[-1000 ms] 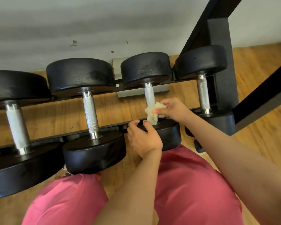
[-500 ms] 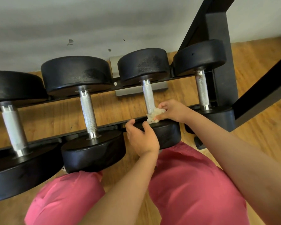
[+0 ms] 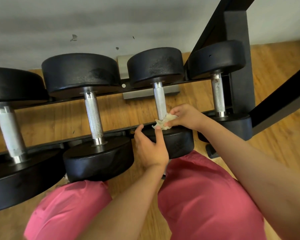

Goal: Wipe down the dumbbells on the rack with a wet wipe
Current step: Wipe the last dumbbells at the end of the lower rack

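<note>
Left hand [image 3: 150, 148] curls over the near black end [image 3: 177, 143] of the third dumbbell [image 3: 156, 66] on the rack [image 3: 113, 132]. Just past it, at one o'clock, the wet wipe [image 3: 162, 123] is bunched against the silver bar [image 3: 160, 103], pinched by the right hand [image 3: 185, 116].

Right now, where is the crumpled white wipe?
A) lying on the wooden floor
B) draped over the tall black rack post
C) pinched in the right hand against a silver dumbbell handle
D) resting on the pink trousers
C: the right hand pinches the crumpled white wet wipe against the near end of the silver knurled handle of the black round-headed dumbbell that the left hand holds.
</note>
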Motion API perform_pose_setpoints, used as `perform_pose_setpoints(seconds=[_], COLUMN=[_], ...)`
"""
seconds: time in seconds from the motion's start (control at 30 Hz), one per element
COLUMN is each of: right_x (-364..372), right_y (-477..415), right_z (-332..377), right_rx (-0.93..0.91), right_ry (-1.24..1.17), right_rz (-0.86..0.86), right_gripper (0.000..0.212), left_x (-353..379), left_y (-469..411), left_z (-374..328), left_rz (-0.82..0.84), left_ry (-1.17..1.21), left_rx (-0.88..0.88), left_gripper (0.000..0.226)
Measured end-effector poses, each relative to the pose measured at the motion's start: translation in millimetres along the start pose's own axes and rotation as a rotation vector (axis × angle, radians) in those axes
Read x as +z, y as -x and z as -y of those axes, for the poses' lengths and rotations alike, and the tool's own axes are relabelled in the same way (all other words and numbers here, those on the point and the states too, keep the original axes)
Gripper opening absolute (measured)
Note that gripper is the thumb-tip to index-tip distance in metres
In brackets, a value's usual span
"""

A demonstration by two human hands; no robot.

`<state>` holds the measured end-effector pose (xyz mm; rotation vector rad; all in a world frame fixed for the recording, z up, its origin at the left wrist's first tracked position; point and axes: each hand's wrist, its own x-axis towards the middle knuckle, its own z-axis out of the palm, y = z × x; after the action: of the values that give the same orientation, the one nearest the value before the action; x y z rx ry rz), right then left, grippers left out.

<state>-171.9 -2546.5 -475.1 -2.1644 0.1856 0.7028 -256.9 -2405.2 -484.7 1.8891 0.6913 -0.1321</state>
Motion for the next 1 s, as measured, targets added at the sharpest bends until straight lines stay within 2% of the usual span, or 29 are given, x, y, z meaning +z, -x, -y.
perform_pose_setpoints(seconds=[0.17,0.27,0.3,0.33,0.4,0.53,0.63,0.7,0.8,1.0], right_x=[-1.9,-0.6,0.3,1.3,3.6,0.4,-3.8,-4.0,-6.0,-4.1], right_y=[2.7,-1.7,-2.0,-2.4,-3.2,-18.5,-36.0,-37.9,-31.3,-1.5], right_z=[-6.4,-0.6,0.1,0.6,5.0,33.8,50.0,53.0,49.1,12.7], right_rx=[0.059,0.065,0.068,0.070,0.068,-0.016,0.031,0.066,0.037,0.112], right_ry=[-0.162,-0.169,-0.207,-0.269,-0.403,-0.526,-0.645,-0.709,-0.616,-0.289], right_rz=[-0.093,-0.089,-0.098,-0.116,-0.166,-0.335,-0.417,-0.404,-0.354,-0.162], right_gripper=[0.025,0.061,0.067,0.063,0.040,0.009,0.012,0.013,0.009,0.020], left_x=[-1.3,-0.6,-0.6,-0.5,0.0,-0.1,-0.7,-1.2,-1.3,-2.5], left_y=[0.1,0.2,0.5,0.6,0.5,-0.1,0.3,0.0,0.0,1.5], left_z=[-1.6,-0.6,-0.6,-1.3,-1.5,-1.6,-0.8,-1.2,-1.4,-4.2], left_rz=[0.013,0.016,0.017,0.018,0.013,-0.011,-0.023,-0.017,-0.013,-0.007], left_ry=[0.022,0.030,0.036,0.040,0.039,0.025,0.016,0.012,0.018,0.024], left_rx=[-0.013,-0.018,-0.018,-0.017,-0.018,-0.010,0.006,0.005,0.004,-0.004], left_gripper=[0.049,0.046,0.046,0.046,0.046,0.045,0.044,0.043,0.043,0.042])
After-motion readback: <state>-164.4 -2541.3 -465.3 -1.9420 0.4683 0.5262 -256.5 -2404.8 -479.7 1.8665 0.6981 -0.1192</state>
